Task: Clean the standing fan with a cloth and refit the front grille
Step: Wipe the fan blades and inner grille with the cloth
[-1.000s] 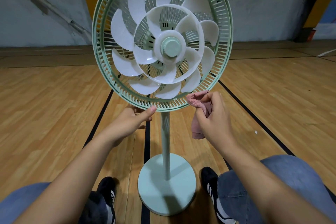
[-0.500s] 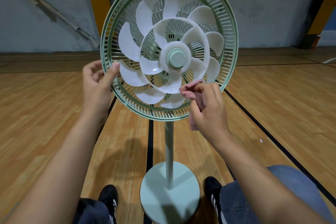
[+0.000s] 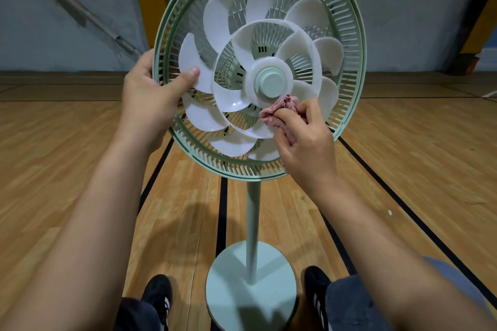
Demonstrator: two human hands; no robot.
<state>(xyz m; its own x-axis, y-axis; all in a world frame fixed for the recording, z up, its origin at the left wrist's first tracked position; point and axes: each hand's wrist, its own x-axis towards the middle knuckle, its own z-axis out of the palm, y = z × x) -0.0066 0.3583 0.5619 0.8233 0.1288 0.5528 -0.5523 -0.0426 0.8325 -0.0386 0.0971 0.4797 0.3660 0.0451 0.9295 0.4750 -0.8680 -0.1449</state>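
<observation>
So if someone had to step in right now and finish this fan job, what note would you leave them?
Left hand: grips the left rim of the rear grille, thumb resting on a blade, steadying the fan head.
Right hand: holds the pink cloth bunched against the blades just below the green hub.
Fan: upright on its pole and round base, between the person's feet. Front grille is off and not in view.
Done: grille removed, wiping under way.
Left: finish wiping the blades and rear grille, then find and refit the front grille.
</observation>
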